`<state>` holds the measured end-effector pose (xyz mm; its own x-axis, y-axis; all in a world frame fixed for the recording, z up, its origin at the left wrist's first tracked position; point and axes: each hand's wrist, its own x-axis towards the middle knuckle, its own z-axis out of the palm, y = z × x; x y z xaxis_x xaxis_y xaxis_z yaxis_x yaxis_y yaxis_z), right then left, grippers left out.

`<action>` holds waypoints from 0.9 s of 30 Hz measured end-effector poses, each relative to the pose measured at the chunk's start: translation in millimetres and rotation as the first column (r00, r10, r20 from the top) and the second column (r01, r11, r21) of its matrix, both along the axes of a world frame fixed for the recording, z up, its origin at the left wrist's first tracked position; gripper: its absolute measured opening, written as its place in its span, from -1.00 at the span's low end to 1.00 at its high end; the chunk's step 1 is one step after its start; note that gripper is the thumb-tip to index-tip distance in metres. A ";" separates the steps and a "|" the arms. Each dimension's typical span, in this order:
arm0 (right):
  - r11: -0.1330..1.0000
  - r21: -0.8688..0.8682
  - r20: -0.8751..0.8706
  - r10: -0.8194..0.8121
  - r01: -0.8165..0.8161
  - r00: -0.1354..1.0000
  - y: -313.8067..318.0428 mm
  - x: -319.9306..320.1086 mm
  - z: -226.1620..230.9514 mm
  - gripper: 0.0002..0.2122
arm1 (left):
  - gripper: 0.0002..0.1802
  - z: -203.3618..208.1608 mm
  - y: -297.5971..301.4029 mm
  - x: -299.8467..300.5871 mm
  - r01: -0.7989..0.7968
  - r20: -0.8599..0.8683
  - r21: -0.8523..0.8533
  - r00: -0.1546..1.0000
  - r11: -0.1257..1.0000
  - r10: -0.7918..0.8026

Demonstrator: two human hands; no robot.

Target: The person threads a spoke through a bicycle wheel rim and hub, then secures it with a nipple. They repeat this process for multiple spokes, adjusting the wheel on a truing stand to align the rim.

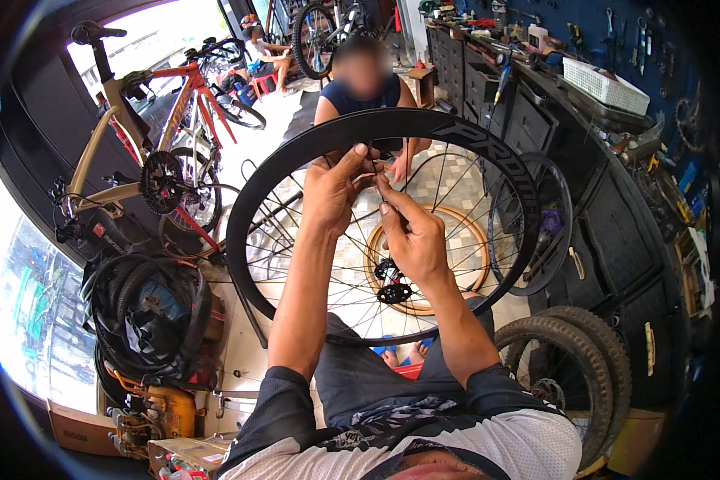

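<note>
A black deep-rimmed bicycle wheel (256,160) without a tyre stands tilted in front of me, its thin dark spokes running to a black hub (392,282). Just below the rim's far side, my left hand (333,192) is closed, thumb and fingertips pinching a spoke. My right hand (418,244) reaches through the spokes' area slightly nearer and to the right, its thumb and forefinger pinched on what looks like the same spoke. The fingers partly hide the spot where they grip.
Facing me beyond the wheel sits another person (360,92). Bicycles (120,152) stand at the left, above piled black tyres (144,312). A tan-walled tyre (472,240) lies on the floor. At right are knobby-tyred wheels (568,360) and a dark workbench with a white basket (606,86).
</note>
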<state>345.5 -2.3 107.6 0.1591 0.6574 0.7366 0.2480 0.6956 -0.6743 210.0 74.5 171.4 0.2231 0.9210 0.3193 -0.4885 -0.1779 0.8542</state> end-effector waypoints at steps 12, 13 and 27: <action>1.000 -0.001 0.026 -0.028 0.028 0.999 -5.2 -1.5 5.8 -0.71 | -0.74 2.9 -0.9 -4.6 0.048 0.001 -0.043 0.999 0.998 -0.048; 1.000 0.000 0.026 -0.028 0.028 0.999 -4.9 -2.4 6.0 -0.71 | -0.74 3.4 -0.1 -6.0 0.053 0.001 -0.049 0.999 0.997 -0.053; 0.992 0.035 0.079 -0.120 0.118 0.990 -8.1 -10.0 8.6 -0.71 | -0.75 12.5 -14.8 -5.0 0.038 -0.001 -0.025 0.999 0.999 -0.038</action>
